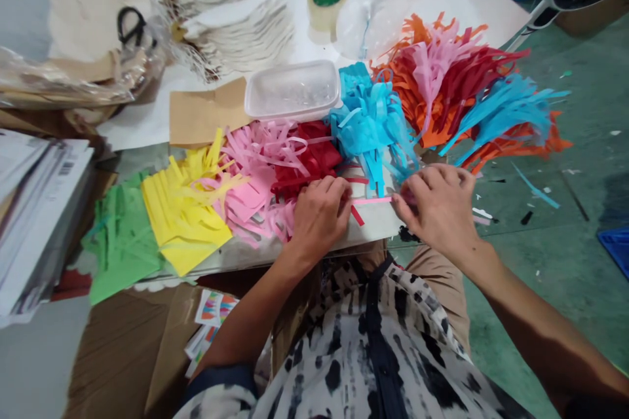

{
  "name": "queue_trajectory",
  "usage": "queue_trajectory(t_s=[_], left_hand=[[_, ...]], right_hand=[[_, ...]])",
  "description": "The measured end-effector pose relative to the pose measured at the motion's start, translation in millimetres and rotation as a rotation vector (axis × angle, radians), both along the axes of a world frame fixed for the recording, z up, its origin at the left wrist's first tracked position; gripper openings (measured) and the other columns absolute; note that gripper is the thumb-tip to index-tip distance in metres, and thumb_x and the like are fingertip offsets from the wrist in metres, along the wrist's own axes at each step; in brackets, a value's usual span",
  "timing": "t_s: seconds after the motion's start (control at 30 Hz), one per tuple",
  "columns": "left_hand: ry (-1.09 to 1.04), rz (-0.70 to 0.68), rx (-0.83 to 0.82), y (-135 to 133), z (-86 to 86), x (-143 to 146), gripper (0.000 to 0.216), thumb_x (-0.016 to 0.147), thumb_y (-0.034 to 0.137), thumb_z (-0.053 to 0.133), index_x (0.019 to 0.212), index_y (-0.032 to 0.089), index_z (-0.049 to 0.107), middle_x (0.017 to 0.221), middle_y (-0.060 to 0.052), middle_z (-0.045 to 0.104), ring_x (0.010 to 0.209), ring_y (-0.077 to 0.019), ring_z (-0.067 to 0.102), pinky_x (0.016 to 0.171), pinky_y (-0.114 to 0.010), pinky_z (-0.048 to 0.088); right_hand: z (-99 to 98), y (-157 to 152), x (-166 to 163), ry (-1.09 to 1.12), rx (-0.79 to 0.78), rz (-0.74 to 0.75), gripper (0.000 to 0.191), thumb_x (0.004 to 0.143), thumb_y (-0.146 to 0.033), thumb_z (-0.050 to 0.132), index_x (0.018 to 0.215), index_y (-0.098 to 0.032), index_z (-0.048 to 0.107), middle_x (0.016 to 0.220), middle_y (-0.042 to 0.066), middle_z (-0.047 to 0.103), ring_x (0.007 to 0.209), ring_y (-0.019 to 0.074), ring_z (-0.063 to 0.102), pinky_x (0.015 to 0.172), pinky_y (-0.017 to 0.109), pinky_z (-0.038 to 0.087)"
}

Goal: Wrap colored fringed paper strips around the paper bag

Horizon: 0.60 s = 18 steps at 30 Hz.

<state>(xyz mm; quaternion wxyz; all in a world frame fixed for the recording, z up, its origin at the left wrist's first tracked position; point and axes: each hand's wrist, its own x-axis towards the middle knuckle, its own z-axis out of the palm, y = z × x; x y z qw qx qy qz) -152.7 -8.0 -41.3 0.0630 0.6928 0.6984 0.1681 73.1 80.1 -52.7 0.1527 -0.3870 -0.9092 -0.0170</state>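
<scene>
A thin pink paper strip stretches between my two hands at the near edge of the table. My left hand is closed, pinching the strip's left end beside a small red strip. My right hand is closed on the strip's right end. Just beyond my hands lie piles of cut fringed paper: red, pink, blue, yellow and green.
A clear plastic tub sits behind the piles, with a tape roll further back. Orange, pink, red and blue fringes hang off the table's right side. Black scissors, cream tassels, stacked papers stand left. Green floor with scraps lies right.
</scene>
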Motion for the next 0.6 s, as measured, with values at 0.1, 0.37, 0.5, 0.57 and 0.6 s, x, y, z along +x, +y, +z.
queue_trajectory(t_s=[0.1, 0.37, 0.5, 0.57, 0.6], left_hand=[[0.041, -0.109, 0.082, -2, -2.6, 3, 0.016, 0.102, 0.019, 0.059, 0.101, 0.027, 0.073, 0.108, -0.003, 0.077, 0.104, -0.0246, 0.062, 0.085, -0.045, 0.043], [0.096, -0.249, 0.139, -14, 0.7, 7, 0.022, 0.097, 0.019, 0.061, 0.113, 0.024, 0.075, 0.114, -0.004, 0.079, 0.110, -0.0261, 0.065, 0.099, -0.049, 0.043], [0.086, -0.285, 0.105, -45, 6.2, 20, 0.025, 0.100, 0.028, 0.061, 0.121, 0.021, 0.072, 0.121, -0.007, 0.078, 0.113, -0.0266, 0.066, 0.101, -0.050, 0.043], [0.100, -0.286, 0.128, -62, 2.4, 28, 0.033, 0.101, 0.034, 0.062, 0.130, 0.019, 0.068, 0.128, -0.008, 0.076, 0.117, -0.0268, 0.065, 0.104, -0.050, 0.042], [0.112, -0.284, 0.151, -69, -1.2, 30, 0.036, 0.102, 0.033, 0.064, 0.134, 0.019, 0.066, 0.130, -0.008, 0.076, 0.118, -0.0265, 0.065, 0.106, -0.050, 0.041]], right_hand=[[-1.9, -6, 11, 0.104, 0.075, -0.003, 0.017, 0.100, -0.031, 0.060, 0.110, -0.025, 0.073, 0.109, 0.010, 0.073, 0.121, 0.0352, 0.057, 0.107, 0.058, 0.030], [2.3, -17, -3, 0.079, 0.005, 0.273, 0.024, 0.103, -0.026, 0.056, 0.116, -0.032, 0.075, 0.122, 0.001, 0.078, 0.124, 0.0306, 0.059, 0.106, 0.054, 0.031], [7.6, -32, 6, 0.060, -0.034, 0.335, 0.023, 0.099, -0.025, 0.057, 0.112, -0.026, 0.076, 0.119, 0.006, 0.079, 0.121, 0.0312, 0.060, 0.105, 0.054, 0.030], [9.3, -45, 14, 0.039, -0.033, 0.332, 0.023, 0.099, -0.025, 0.058, 0.115, -0.022, 0.075, 0.118, 0.009, 0.078, 0.120, 0.0309, 0.061, 0.104, 0.053, 0.031], [9.8, -52, 16, 0.034, -0.022, 0.324, 0.023, 0.099, -0.026, 0.059, 0.116, -0.020, 0.075, 0.117, 0.009, 0.078, 0.120, 0.0305, 0.061, 0.103, 0.052, 0.032]])
